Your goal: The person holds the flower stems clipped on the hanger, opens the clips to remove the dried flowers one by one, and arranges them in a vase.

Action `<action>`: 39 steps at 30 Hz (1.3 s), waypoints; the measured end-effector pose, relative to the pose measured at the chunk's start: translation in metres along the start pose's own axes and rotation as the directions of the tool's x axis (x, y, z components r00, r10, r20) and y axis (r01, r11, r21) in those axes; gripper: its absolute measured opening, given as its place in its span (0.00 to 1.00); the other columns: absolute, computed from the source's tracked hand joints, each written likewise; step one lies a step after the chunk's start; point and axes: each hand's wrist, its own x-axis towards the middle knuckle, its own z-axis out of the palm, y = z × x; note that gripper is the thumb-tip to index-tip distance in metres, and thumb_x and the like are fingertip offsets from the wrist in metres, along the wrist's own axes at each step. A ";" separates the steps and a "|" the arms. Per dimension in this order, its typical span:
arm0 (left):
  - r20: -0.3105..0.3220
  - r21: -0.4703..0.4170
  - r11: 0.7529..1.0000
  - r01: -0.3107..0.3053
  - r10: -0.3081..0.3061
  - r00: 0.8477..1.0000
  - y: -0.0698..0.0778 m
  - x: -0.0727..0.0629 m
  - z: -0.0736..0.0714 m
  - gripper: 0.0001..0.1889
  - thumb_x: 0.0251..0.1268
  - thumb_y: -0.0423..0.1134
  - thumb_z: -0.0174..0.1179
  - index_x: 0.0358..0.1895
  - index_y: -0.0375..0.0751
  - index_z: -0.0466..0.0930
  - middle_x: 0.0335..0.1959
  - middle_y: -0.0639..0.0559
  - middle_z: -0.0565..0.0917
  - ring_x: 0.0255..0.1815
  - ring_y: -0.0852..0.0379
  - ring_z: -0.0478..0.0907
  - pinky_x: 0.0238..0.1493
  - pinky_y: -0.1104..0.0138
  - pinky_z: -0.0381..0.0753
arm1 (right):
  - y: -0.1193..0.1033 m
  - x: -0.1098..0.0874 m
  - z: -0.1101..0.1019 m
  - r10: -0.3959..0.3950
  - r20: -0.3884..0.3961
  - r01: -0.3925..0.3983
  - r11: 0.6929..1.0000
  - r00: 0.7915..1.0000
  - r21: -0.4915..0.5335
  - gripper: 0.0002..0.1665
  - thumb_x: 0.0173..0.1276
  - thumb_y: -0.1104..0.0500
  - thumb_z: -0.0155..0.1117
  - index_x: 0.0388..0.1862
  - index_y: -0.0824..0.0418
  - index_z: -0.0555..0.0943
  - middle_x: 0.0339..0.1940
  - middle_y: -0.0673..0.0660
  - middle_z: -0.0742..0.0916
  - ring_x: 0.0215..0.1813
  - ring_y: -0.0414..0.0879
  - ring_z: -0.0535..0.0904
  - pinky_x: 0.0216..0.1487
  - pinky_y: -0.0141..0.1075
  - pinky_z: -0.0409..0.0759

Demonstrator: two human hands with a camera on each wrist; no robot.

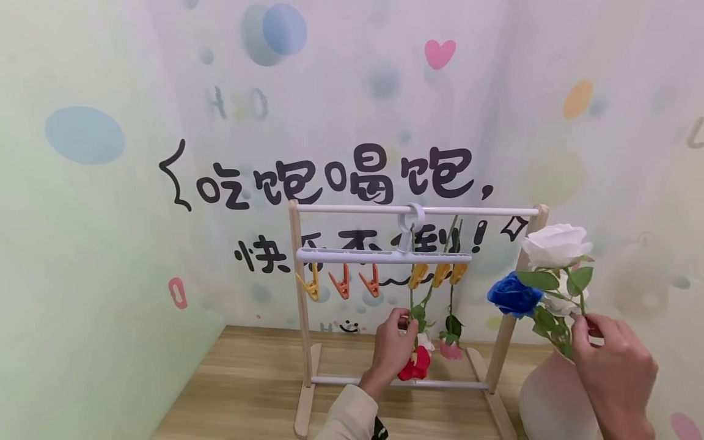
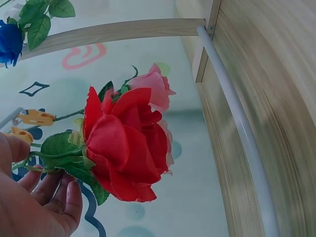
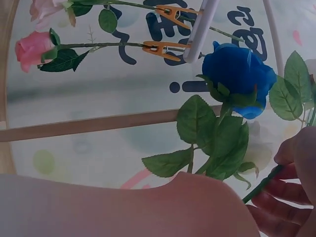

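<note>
My left hand (image 1: 392,345) pinches the green stem of a red rose (image 1: 415,363), which hangs head down from a yellow clip (image 1: 418,276) on the white hanger (image 1: 357,255). In the left wrist view, its thumb and fingers meet on the stem just behind the leaves. On the right, my right hand (image 1: 616,360) grips the stem of a white rose (image 1: 557,244) held upright over the white vase (image 1: 555,397). A blue rose (image 1: 514,294) and another white rose stand close beside that hand, the blue one showing large in the right wrist view.
The hanger hooks over the top bar of a wooden rack (image 1: 495,360). A pink rose (image 1: 451,349) and a pale rose (image 1: 426,342) hang from the other right-hand clips. One yellow and two orange clips (image 1: 341,284) dangle on the left. A wood-grain tabletop (image 1: 247,379) lies below.
</note>
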 end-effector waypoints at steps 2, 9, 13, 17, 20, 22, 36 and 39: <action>0.002 -0.004 1.000 0.001 -0.001 1.000 0.000 0.000 -0.001 0.14 0.71 0.41 0.58 0.54 0.40 0.79 0.38 0.56 0.85 0.41 0.62 0.78 0.41 0.68 0.76 | 0.001 -0.003 -0.001 0.005 0.013 -0.005 1.000 1.000 -0.015 0.15 0.66 0.59 0.58 0.34 0.71 0.85 0.30 0.67 0.87 0.29 0.45 0.81 0.23 0.36 0.63; 0.007 -0.014 1.000 -0.014 0.014 1.000 0.000 -0.002 -0.003 0.14 0.72 0.41 0.57 0.54 0.39 0.79 0.37 0.55 0.85 0.40 0.62 0.78 0.39 0.70 0.76 | 0.000 -0.010 -0.005 0.083 0.102 -0.075 0.994 0.991 -0.077 0.18 0.68 0.59 0.57 0.34 0.76 0.83 0.34 0.75 0.85 0.32 0.69 0.82 0.29 0.62 0.74; 0.010 -0.019 1.000 -0.017 0.017 1.000 0.000 -0.003 -0.004 0.13 0.72 0.41 0.57 0.54 0.39 0.78 0.37 0.54 0.85 0.39 0.62 0.78 0.37 0.71 0.76 | -0.001 -0.013 -0.008 0.118 0.160 -0.100 0.988 0.980 -0.118 0.16 0.68 0.61 0.60 0.36 0.77 0.83 0.37 0.76 0.85 0.35 0.71 0.82 0.34 0.63 0.75; 0.011 -0.023 1.000 -0.018 0.019 1.000 0.001 -0.003 -0.005 0.13 0.72 0.41 0.57 0.54 0.39 0.78 0.37 0.54 0.85 0.39 0.62 0.78 0.35 0.71 0.76 | 0.000 -0.013 -0.013 0.185 0.236 -0.146 0.974 0.954 -0.175 0.13 0.67 0.64 0.64 0.40 0.76 0.83 0.41 0.76 0.85 0.41 0.72 0.81 0.41 0.63 0.76; 0.014 -0.028 0.999 -0.018 0.018 1.000 0.001 -0.004 -0.006 0.13 0.72 0.41 0.57 0.54 0.39 0.79 0.37 0.54 0.85 0.39 0.62 0.78 0.35 0.72 0.76 | 0.000 -0.015 -0.019 0.257 0.256 -0.209 0.958 0.932 -0.198 0.12 0.66 0.66 0.63 0.43 0.76 0.82 0.43 0.76 0.85 0.43 0.71 0.81 0.43 0.63 0.75; 0.017 -0.030 0.999 -0.019 0.019 1.000 0.001 -0.003 -0.006 0.13 0.72 0.40 0.57 0.54 0.38 0.78 0.37 0.54 0.84 0.39 0.62 0.78 0.35 0.72 0.76 | -0.002 -0.018 -0.023 0.287 0.235 -0.246 0.951 0.929 -0.189 0.12 0.67 0.67 0.61 0.44 0.75 0.82 0.44 0.76 0.85 0.42 0.70 0.81 0.41 0.61 0.74; 0.038 -0.040 0.999 0.020 -0.019 0.999 0.003 -0.004 -0.008 0.12 0.73 0.42 0.57 0.54 0.44 0.79 0.39 0.56 0.84 0.39 0.63 0.77 0.33 0.73 0.77 | -0.048 -0.021 -0.021 0.224 -0.096 -0.227 0.974 0.970 -0.020 0.21 0.73 0.59 0.50 0.53 0.74 0.80 0.47 0.73 0.84 0.44 0.66 0.80 0.47 0.07 0.52; 0.046 -0.047 0.999 0.019 -0.017 0.999 0.002 -0.005 -0.008 0.14 0.73 0.42 0.56 0.55 0.42 0.79 0.39 0.56 0.84 0.40 0.63 0.77 0.33 0.73 0.77 | -0.059 -0.018 -0.018 0.179 -0.145 -0.175 0.984 0.973 0.040 0.20 0.72 0.60 0.53 0.50 0.75 0.81 0.46 0.75 0.84 0.44 0.68 0.79 0.49 0.08 0.54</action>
